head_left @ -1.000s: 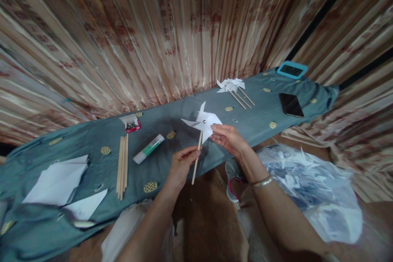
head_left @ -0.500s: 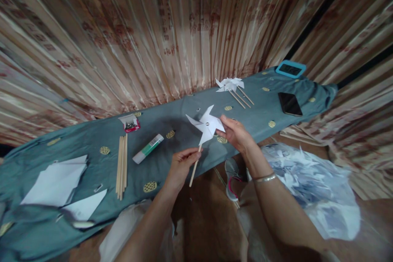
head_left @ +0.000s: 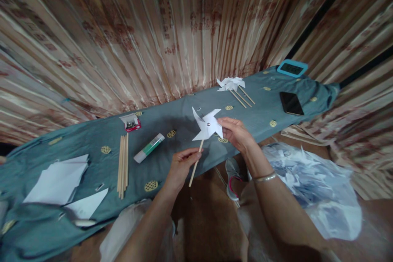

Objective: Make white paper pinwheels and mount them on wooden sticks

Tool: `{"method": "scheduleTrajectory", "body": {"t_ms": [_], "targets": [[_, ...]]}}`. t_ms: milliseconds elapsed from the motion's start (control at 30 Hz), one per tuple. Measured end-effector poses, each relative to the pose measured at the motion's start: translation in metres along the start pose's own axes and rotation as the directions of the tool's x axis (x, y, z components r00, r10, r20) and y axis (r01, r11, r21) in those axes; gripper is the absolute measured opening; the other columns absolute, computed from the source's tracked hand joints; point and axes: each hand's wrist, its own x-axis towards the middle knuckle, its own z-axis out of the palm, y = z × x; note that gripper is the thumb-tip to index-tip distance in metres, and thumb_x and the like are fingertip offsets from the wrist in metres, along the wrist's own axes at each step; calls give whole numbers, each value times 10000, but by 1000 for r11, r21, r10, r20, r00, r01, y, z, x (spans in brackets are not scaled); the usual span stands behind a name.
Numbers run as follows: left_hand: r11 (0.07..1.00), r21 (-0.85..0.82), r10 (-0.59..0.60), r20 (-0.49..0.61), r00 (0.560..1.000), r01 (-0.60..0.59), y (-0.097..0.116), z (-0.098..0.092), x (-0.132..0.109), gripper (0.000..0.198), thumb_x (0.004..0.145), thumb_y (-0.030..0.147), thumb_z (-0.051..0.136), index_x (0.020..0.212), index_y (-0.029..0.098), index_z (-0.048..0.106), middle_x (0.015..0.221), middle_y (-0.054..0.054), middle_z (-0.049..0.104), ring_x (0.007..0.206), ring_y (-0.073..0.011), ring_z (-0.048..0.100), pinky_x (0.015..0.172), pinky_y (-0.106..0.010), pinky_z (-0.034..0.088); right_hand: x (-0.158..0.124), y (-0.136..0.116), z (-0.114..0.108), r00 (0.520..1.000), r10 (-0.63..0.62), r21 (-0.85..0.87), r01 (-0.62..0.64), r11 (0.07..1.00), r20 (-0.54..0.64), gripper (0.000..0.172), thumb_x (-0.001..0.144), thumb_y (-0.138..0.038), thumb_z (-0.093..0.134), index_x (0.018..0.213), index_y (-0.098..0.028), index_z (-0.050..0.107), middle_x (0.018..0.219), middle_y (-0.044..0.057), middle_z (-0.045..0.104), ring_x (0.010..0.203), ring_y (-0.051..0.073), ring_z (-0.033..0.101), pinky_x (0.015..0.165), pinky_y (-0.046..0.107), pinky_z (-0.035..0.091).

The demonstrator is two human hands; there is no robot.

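A white paper pinwheel (head_left: 203,127) on a thin wooden stick is held up over the front edge of the cloth-covered table, a round metal pin at its centre. My left hand (head_left: 183,166) is closed round the stick below the paper blades. At the right side of the pinwheel, my right hand (head_left: 236,132) has its thumb and fingers on a blade. Farther back lie several other pinwheels (head_left: 231,83), their blades overlapping and their sticks pointing toward the lower right.
Left of my hands lie a glue stick (head_left: 149,147), a bundle of wooden sticks (head_left: 123,166), a small red box of metal pins (head_left: 131,123) and stacked white paper (head_left: 57,182). A phone (head_left: 291,103) and blue-framed clock (head_left: 292,68) are at right; a bag of paper scraps (head_left: 310,184) sits below.
The pinwheel's blades have turned about the pin, while the stick stays in my left hand. My right fingers have shifted slightly along the blade edge.
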Motion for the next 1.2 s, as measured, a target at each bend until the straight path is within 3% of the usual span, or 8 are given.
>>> {"method": "scheduleTrajectory", "body": {"t_ms": [367,733,967,1200], "targets": [[999,-37,15,-19,1000,-16,1,-2,0,273,515,319,833,742,177,780,637,-22,687,583,-97,514,604,-227,394,0,8,6,999,8,0,-8,1000,44,314,489,-323,886,727,-196,724,700,9,734,635,107,655,675,223,516],[998,-64,27,-19,999,-28,2,-2,1,286,503,322,840,743,177,781,597,-8,661,565,-90,490,584,-223,373,-5,10,15,996,81,23,-82,996,30,322,466,-245,897,727,-189,716,687,-19,727,560,67,608,596,186,486],[996,-77,32,-43,999,-35,2,-1,1,284,492,320,843,734,183,781,614,-5,671,571,-86,493,598,-219,385,-4,15,16,994,94,20,-95,995,64,356,477,-302,900,768,-206,719,729,-21,734,604,81,622,628,201,487],[998,-57,-4,-22,1000,3,2,-5,-1,297,474,322,848,727,184,781,618,-10,676,575,-84,495,585,-211,375,5,7,5,998,-62,52,61,997,3,403,472,-420,892,798,-256,722,830,-35,734,783,99,652,731,208,498]]}}
